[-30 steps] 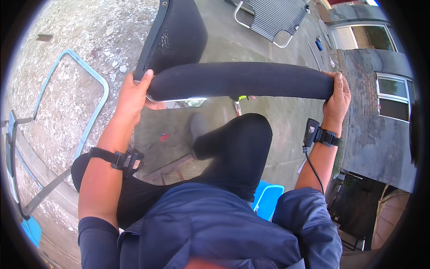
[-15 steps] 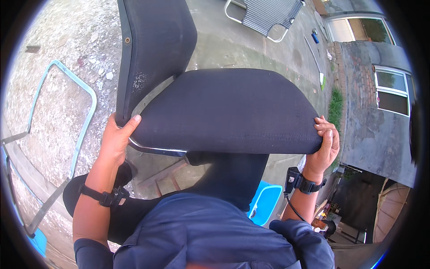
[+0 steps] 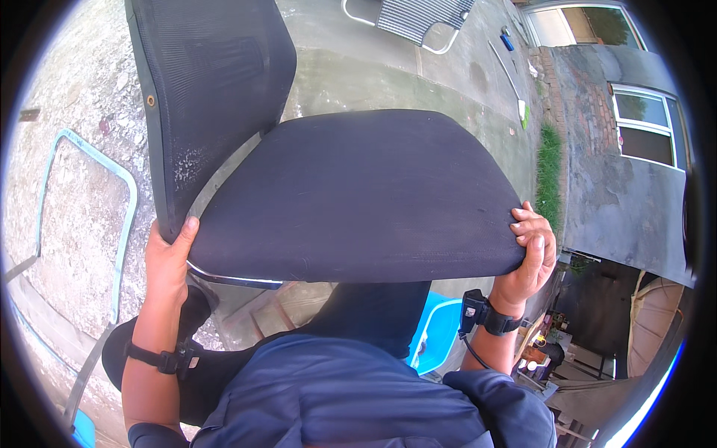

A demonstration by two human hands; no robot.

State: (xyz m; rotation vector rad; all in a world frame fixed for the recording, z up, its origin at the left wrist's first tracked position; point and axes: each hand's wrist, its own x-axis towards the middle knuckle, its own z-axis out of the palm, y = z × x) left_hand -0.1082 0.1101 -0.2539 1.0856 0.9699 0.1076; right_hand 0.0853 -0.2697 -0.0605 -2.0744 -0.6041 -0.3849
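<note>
Chair seat (image 3: 366,198) tipped further top-up than before; right hand (image 3: 532,257) curled round right edge; left hand (image 3: 167,257) clamps left corner, fingers mostly hidden; mesh backrest (image 3: 216,75) cut off far-left.

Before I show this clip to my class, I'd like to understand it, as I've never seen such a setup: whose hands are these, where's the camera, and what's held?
There is no robot here: these are a person's bare hands, with small strapped devices on the wrists. A wide fisheye camera on the head looks down, so edges bend near the rim. The left hand grips a black chair where the seat meets the backrest; the right hand holds the seat's opposite edge. On the ground around lie a light blue metal frame and a blue container.
</note>
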